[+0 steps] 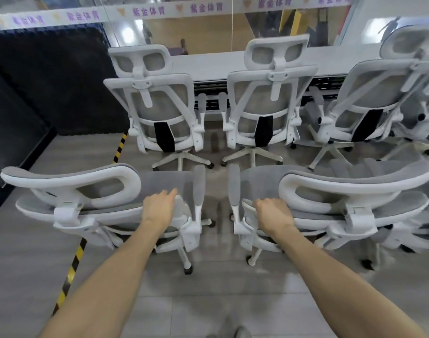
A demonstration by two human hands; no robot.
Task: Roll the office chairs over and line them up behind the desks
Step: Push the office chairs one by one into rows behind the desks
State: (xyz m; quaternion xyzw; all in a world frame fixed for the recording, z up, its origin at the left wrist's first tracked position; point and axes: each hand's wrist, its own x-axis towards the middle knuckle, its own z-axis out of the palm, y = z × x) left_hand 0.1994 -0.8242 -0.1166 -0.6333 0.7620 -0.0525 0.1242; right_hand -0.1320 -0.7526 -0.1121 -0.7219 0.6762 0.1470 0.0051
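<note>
1. Two near chairs: the left hand [160, 206] grips the left chair [106, 208] backrest top at 9 o'clock, and the right hand [273, 212] grips the right chair [342, 206] at 3.
2. Three more chairs [259, 106] stand at 12 o'clock against the desk [208, 63].

Far row: three chairs [264, 103] side by side, backs to me, just before the tabletop [208, 63].
Near row: my two chairs [86, 203] side by side behind them, one under each of my hands [160, 206].
</note>
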